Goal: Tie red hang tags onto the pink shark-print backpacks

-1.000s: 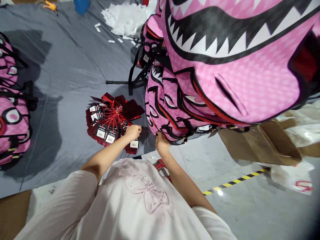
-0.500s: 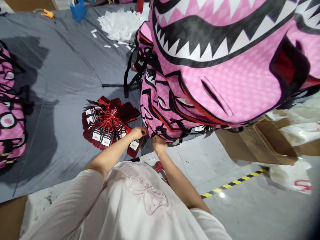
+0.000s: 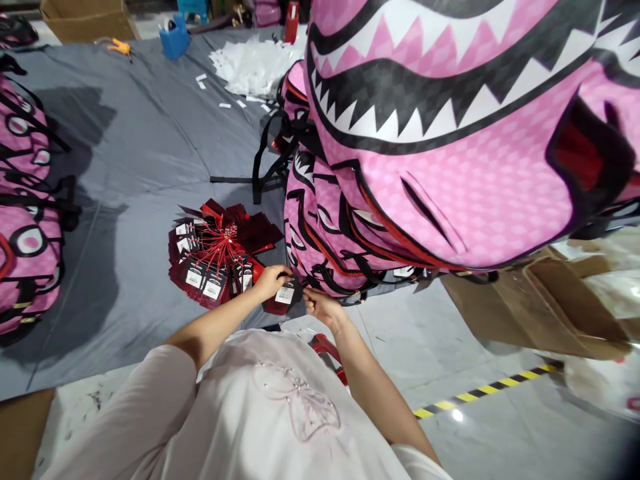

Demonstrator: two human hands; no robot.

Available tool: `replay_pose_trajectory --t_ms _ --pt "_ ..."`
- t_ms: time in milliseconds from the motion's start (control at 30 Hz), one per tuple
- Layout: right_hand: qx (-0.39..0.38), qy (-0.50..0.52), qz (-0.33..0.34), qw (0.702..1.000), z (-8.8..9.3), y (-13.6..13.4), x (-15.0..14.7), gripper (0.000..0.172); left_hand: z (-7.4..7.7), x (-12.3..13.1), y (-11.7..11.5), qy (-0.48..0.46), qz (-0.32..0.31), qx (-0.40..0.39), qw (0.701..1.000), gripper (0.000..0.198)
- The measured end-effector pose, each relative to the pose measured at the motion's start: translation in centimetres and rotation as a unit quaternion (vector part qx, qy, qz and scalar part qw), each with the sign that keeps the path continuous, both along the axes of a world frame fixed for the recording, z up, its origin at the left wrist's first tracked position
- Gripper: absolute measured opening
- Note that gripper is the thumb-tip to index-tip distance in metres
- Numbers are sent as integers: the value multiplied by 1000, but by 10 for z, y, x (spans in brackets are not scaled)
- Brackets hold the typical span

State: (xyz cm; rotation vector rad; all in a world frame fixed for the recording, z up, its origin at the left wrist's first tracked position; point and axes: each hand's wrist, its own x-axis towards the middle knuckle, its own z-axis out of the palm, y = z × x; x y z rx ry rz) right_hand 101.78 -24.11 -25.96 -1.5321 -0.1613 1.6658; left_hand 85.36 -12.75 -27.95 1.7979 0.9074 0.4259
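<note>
A black-and-red hang tag [image 3: 284, 296] with a white label sits between my two hands, by the lower left corner of a pile of pink backpacks [image 3: 320, 253]. My left hand [image 3: 273, 281] is closed, fingertips pinched at the tag's top edge. On its other side my right hand [image 3: 323, 308] is also closed, thumb and fingers together near the tag's right edge and just below the backpack; what they pinch is too small to make out. To the left, a fanned bundle of similar hang tags [image 3: 213, 284] with red strings [image 3: 225, 240] rests on the grey cloth.
The grey cloth [image 3: 150, 147] covers the table. Small white pieces [image 3: 250, 67] lie heaped at the back, near a blue tape dispenser [image 3: 174, 41] and an orange-handled tool [image 3: 120, 47]. More pink backpacks [image 3: 30, 240] lie left. An open cardboard box [image 3: 490, 307] stands on the right.
The hang tag has shifted right toward the backpacks, with my left hand at it. My right hand has moved slightly down and right, its fingers less curled. The view has tilted a little.
</note>
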Motion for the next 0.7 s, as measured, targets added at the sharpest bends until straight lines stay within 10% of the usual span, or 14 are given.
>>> replay_pose_trajectory --t_ms 333,467,700 --pt "58 57 -72 994 3 -7 -9 36 12 -3 -8 112 -182 310 926 24" --pt "70 31 -108 991 -1 -4 -8 40 14 7 -10 92 -212 207 951 28" --pt "73 -52 -172 981 -10 6 -19 49 9 23 -12 73 -66 -39 994 21"
